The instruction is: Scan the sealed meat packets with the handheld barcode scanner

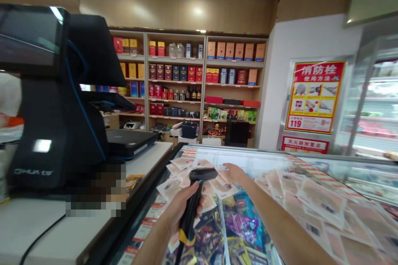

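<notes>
Shelves (pixel 233 62) back the glass-topped freezer (pixel 242 149). Left hand (pixel 180 207) grips a scanner (pixel 194 203), its handle slanting toward the far edge; just right of its head, the right hand (pixel 236 173) meets flat packets (pixel 226 189) (whether pinching one, I cannot tell).

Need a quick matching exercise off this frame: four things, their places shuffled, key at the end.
Things:
1. Barcode scanner
2. Red and yellow poster
3. Black checkout terminal
4. Purple packets

Places:
A. On the white counter
B. Inside the glass-topped case
C. Gripped in the left hand
D. Against the white wall

Pairs: 1-C, 2-D, 3-A, 4-B
</notes>
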Demonstrator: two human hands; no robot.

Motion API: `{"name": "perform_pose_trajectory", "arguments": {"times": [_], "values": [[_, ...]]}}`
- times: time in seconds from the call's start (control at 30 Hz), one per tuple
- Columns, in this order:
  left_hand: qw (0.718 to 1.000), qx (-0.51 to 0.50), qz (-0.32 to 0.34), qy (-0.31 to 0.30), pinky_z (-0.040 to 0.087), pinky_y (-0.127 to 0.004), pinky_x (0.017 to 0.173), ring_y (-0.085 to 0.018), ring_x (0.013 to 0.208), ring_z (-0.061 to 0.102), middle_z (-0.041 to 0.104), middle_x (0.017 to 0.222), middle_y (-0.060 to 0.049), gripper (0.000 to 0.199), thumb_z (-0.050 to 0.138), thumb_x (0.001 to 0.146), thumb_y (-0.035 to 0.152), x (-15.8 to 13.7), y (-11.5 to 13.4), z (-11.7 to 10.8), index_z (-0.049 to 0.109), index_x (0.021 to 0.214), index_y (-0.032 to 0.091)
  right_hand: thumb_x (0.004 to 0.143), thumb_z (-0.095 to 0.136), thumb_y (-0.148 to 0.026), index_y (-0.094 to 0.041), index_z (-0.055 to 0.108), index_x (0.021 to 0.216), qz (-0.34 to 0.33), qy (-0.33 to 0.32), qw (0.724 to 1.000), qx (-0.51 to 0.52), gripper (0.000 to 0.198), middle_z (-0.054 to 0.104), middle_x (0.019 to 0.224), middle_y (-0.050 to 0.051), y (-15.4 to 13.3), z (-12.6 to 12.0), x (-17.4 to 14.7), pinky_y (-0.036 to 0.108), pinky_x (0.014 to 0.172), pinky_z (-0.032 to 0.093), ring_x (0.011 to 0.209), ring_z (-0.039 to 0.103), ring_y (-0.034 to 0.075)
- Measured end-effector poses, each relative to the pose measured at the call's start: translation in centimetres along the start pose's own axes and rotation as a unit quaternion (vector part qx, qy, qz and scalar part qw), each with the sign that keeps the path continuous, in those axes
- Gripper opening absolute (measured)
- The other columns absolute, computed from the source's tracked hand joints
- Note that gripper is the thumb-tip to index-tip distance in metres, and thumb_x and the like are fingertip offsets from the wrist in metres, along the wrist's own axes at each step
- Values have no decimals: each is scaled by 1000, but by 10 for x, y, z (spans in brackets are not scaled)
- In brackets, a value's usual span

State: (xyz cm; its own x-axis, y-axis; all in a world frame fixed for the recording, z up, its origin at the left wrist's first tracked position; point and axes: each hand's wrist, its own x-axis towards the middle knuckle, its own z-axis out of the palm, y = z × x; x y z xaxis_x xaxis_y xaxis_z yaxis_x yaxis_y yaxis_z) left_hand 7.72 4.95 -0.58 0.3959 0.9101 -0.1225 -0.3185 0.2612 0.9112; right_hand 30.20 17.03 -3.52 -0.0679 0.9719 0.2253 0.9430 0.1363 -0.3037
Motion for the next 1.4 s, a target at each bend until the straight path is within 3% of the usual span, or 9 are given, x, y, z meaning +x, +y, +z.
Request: {"name": "perform_pose_trajectory", "arguments": {"times": [0.23, 0.33, 0.5, 0.6, 0.8, 0.97, 1.23, 1.33, 1.4], "values": [[999, 14, -27, -22, 32, -19, 38, -7, 39, 44, 49, 52, 2, 32, 48, 67, 46, 8, -5, -6, 48, 73, 15, 60, 49, -24, -17, 57, 95, 19, -71, 997, -24, 36, 61, 91, 12, 5, 11, 9, 36, 71, 38, 85, 55, 26], [999, 12, -18, -29, 31, -19, 39, -7, 40, 45, 49, 53, 2, 33, 49, 66, 46, 8, -5, -6, 47, 73, 15, 49, 60, -37, -16, 61, 67, 38, -91, 995, 31, 27, 62, 66, 8, 9, 12, 7, 30, 56, 38, 66, 56, 23], [998, 20, -12, -57, 32, -19, 40, -7, 40, 44, 49, 54, 2, 32, 47, 67, 46, 6, -4, -5, 47, 73, 14, 39, 66, -35, -19, 48, 51, 112, 43, 977, 176, 27, 50, 45, -3, 9, 18, -15, 23, 43, 32, 47, 49, 14], [997, 27, -11, -68, 31, -19, 40, -6, 41, 44, 49, 55, 1, 32, 46, 69, 45, 3, -3, -2, 47, 75, 14, 50, 59, -32, -19, 48, 58, 162, 58, 915, 366, 19, 49, 44, -4, 11, 13, -31, 23, 40, 34, 43, 48, 13], [994, 64, -29, -85, 30, -18, 38, -6, 40, 44, 50, 54, 2, 29, 47, 69, 44, -9, -5, 11, 46, 75, 15, 52, 59, -26, -18, 51, 68, 141, 165, 674, 706, 19, 60, 53, -1, 27, -6, -51, 29, 55, 46, 61, 59, 18], [990, 91, -44, -99, 32, -18, 37, -7, 39, 44, 50, 52, 2, 27, 49, 67, 42, -11, -10, 16, 43, 72, 16, 54, 59, -24, -17, 54, 67, 114, 208, 599, 765, 15, 64, 60, 1, 39, 0, -52, 34, 67, 47, 73, 60, 21], [992, 99, -43, -66, 31, -18, 37, -6, 39, 43, 50, 53, 1, 28, 48, 69, 42, -13, -8, 20, 46, 75, 15, 56, 57, -27, -17, 54, 66, 115, 194, 612, 758, 14, 65, 64, 2, 39, 1, -50, 35, 70, 45, 75, 59, 22], [993, 96, -44, -59, 30, -18, 37, -6, 39, 43, 50, 53, 2, 28, 48, 68, 42, -11, -6, 19, 45, 75, 15, 58, 53, -32, -17, 54, 68, 123, 211, 672, 699, 18, 64, 65, 4, 39, 1, -51, 33, 65, 44, 71, 58, 22], [993, 94, -42, -56, 30, -18, 37, -6, 39, 43, 49, 53, 2, 30, 48, 68, 44, -9, -6, 16, 45, 73, 15, 62, 47, -35, -16, 55, 68, 149, 241, 757, 589, 22, 64, 64, 5, 43, -1, -53, 31, 61, 42, 69, 57, 21]]}}
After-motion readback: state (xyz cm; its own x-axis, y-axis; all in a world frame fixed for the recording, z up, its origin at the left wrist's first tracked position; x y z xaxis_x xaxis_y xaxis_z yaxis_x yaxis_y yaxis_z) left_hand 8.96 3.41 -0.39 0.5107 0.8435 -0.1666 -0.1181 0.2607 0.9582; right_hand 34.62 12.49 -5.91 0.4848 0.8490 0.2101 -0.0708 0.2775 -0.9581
